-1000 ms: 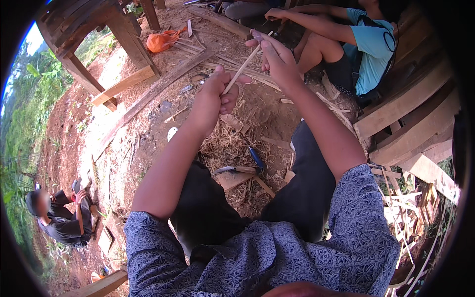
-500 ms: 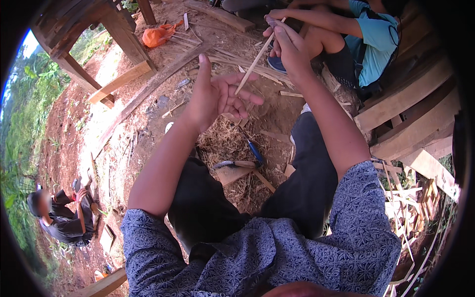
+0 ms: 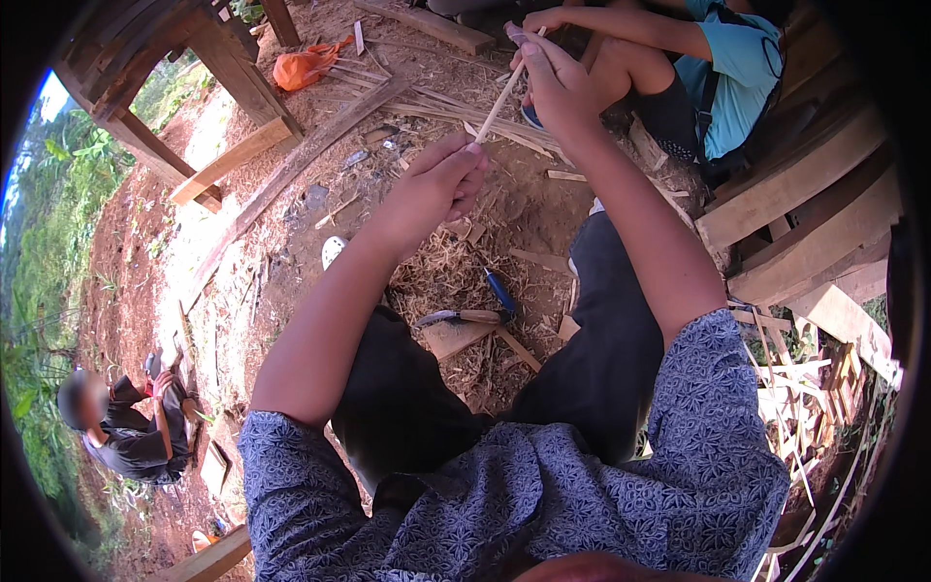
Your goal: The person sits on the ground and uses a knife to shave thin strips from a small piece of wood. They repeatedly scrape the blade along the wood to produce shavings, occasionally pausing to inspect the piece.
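Observation:
A thin, pale wooden stick [image 3: 501, 104] slants between my two hands, its upper end farther off to the right. My left hand [image 3: 441, 189] is closed round its lower end. My right hand [image 3: 555, 85] grips it higher up, where a small greyish piece [image 3: 516, 33] shows at the fingers; I cannot tell what it is. Below, between my legs, a knife with a curved blade and wooden handle [image 3: 477, 316] lies across a wood block [image 3: 451, 339]. Beside it is a blue-handled tool [image 3: 498, 291], its tip lost among wood shavings [image 3: 436, 272].
Someone in a light blue shirt [image 3: 727, 87] sits close at the far right, beside stacked planks [image 3: 795, 209]. Long wooden strips [image 3: 456, 109] and an orange plastic bag [image 3: 301, 70] lie ahead. Another person [image 3: 141, 427] sits at the left. Split wood [image 3: 815, 388] piles up at the right.
My left hand was spread open under the stick's lower end; its fingers have now closed round that end. My right hand has shifted slightly left and up with the stick.

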A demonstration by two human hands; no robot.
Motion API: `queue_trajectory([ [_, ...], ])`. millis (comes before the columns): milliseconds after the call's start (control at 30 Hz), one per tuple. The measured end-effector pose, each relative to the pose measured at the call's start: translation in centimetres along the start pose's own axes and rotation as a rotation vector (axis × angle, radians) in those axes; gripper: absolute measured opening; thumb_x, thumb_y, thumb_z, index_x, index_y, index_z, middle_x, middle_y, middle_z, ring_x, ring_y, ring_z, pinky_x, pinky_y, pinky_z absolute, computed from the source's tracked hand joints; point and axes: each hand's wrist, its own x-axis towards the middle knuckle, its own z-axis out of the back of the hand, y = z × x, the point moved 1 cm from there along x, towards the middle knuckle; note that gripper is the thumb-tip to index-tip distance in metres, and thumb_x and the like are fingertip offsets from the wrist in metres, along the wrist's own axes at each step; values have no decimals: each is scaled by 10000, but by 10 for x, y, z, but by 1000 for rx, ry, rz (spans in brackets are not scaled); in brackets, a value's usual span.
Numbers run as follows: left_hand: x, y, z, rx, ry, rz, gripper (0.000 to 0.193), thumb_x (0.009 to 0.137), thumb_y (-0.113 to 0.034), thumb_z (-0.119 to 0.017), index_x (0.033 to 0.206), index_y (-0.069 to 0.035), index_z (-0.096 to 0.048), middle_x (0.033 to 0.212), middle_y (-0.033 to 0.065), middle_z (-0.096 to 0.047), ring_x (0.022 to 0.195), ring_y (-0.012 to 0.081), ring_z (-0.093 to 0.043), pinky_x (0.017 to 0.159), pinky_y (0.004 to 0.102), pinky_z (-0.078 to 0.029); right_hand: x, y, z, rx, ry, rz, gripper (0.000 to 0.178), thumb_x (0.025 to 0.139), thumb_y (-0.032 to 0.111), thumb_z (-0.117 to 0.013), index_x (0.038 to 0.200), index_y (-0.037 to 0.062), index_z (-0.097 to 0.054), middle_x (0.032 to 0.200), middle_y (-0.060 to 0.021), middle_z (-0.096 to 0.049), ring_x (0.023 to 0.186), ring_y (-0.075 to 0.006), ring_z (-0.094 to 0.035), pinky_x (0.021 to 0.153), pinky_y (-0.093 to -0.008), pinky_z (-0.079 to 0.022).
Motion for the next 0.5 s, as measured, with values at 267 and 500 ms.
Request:
queue_trajectory([
  [267,-3,-1,5,-29,27,-71,294,1086,-286,-380,951,-62,-517,658,-28,-368,555,87,-349,513,250,-297,-3,7,4,135,123,-170,415,1092,302,-454,1415,78,-587,930,-17,-651,595,-29,-471,577,-206,-477],
  [500,-3,-5,-1,84,-20,-82,315,1087,-296,-378,907,-75,-512,639,-18,-400,553,86,-358,512,252,-301,-1,-4,10,144,137,-164,422,1076,334,-487,1390,83,-615,891,-12,-665,631,-65,-554,624,-250,-501],
])
